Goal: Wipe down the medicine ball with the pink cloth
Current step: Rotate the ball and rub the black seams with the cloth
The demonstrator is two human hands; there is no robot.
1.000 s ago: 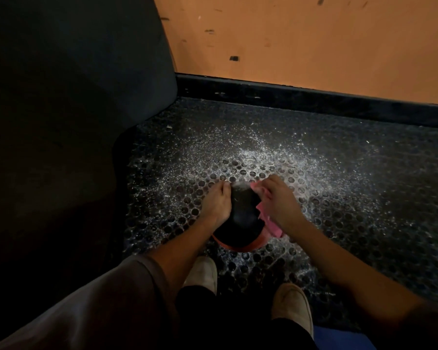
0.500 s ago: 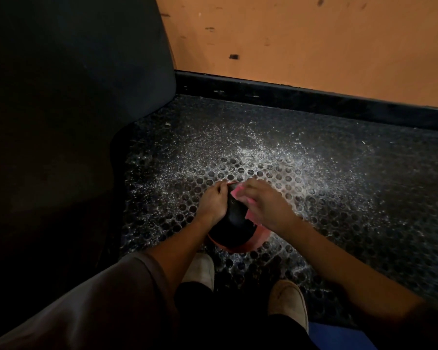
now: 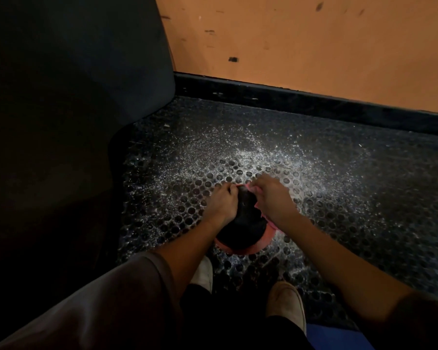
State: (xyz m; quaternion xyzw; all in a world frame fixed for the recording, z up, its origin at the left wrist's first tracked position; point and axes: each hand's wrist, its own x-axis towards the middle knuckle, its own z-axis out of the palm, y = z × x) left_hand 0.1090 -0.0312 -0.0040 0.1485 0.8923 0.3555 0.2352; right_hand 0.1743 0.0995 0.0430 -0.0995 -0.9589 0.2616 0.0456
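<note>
Pink cloth (image 3: 259, 215) mostly hidden | right hand (image 3: 271, 198) clamps it on medicine ball (image 3: 245, 221) | left hand (image 3: 221, 200) cups ball

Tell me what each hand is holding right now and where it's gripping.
The right hand holds the pink cloth bunched under its fingers, pressed to the upper right of the medicine ball. The left hand steadies the ball's upper left side.
</note>
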